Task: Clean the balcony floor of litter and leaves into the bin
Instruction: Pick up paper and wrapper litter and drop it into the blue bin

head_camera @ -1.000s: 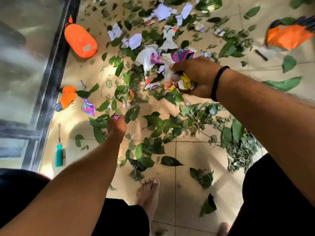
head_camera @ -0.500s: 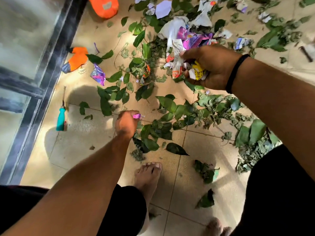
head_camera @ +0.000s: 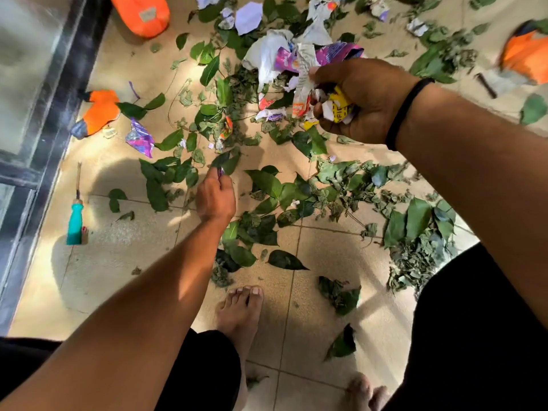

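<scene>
The right hand [head_camera: 360,97], right of centre near the top of the frame, is clenched round a crumpled wad of wrappers [head_camera: 329,106] and paper strips, glossy yellow, white and orange. The left hand [head_camera: 216,194], at mid-frame, pinches a small purple scrap [head_camera: 221,172] between its fingertips, just above the tiled floor [head_camera: 124,232].

This looks like the gathering step: litter is being picked out by hand before anything goes to a bin, and no bin is in view. The next move probably calls for passing the scrap into the fuller hand, or reaching for the shiny purple wrapper [head_camera: 140,137] at left.

Leaves [head_camera: 267,182] lie scattered across the middle, broad, smooth and dark green, with drier, curled ones heaped at right. Torn white paper [head_camera: 262,56] lies crumpled near the top.
</scene>
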`<action>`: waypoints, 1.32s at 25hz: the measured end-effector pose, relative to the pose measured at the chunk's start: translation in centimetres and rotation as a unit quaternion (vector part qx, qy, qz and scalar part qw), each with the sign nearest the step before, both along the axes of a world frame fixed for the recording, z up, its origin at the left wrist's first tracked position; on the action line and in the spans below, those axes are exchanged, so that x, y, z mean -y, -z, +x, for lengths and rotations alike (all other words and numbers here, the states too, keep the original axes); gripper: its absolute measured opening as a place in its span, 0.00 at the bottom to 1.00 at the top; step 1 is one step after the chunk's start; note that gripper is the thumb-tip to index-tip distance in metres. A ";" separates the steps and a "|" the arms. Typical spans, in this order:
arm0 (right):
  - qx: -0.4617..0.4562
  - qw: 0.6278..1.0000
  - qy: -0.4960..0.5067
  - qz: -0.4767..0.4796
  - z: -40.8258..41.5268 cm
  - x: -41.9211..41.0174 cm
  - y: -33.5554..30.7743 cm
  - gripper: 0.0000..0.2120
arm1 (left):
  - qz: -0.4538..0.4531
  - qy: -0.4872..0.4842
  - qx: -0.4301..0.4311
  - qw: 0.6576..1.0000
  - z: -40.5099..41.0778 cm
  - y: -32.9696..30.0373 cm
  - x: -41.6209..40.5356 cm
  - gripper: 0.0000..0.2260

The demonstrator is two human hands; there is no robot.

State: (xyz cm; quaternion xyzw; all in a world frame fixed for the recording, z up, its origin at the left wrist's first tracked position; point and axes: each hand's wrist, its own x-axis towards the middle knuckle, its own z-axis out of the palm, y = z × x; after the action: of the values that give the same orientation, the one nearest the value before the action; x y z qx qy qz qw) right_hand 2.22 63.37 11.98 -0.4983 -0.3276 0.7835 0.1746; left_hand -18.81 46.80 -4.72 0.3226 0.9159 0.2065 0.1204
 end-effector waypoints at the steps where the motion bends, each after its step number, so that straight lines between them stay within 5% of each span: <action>1: -0.004 1.000 0.012 0.000 0.4 -0.2 -0.1 0.05 | 0.034 -0.008 0.071 0.997 1.2 -0.2 -1.2 0.12; 3: -0.007 0.999 0.038 0.001 1.4 -0.5 -0.4 0.08 | 0.064 -0.002 0.199 0.978 3.3 -0.4 -3.3 0.15; 5: -0.001 0.998 0.055 0.005 2.3 -0.6 -0.6 0.08 | 0.008 0.106 0.214 0.971 4.8 -0.2 -4.0 0.16; 8: 0.012 0.997 0.068 0.021 3.7 -0.3 -1.3 0.05 | -0.100 0.271 0.073 0.955 6.4 1.3 -2.0 0.15; 11: 0.015 0.996 0.085 0.038 5.0 -0.1 -1.8 0.05 | -0.118 0.324 -0.033 0.938 8.2 2.4 0.0 0.13; 21: 0.030 0.996 0.054 0.063 5.9 0.4 -1.4 0.06 | -0.055 0.315 0.026 0.947 9.5 2.8 -0.2 0.04; 24: 0.018 0.997 0.057 0.054 5.6 0.2 -1.6 0.06 | -0.036 0.275 0.068 0.959 9.5 2.5 -0.4 0.15; 29: 0.019 0.997 0.068 0.039 4.7 -0.3 -1.1 0.05 | -0.017 0.141 0.305 0.942 7.2 0.2 -3.2 0.09; 33: 0.018 0.997 0.064 0.026 4.1 -0.5 -0.8 0.07 | -0.003 0.110 0.415 0.903 4.3 -5.5 -8.0 0.18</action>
State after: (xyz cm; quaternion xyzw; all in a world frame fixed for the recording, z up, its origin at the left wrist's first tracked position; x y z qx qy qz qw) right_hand 6.28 63.82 12.75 -0.5272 -0.3185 0.7529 0.2317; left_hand -14.54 54.80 0.79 0.3062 0.7419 0.3046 0.5128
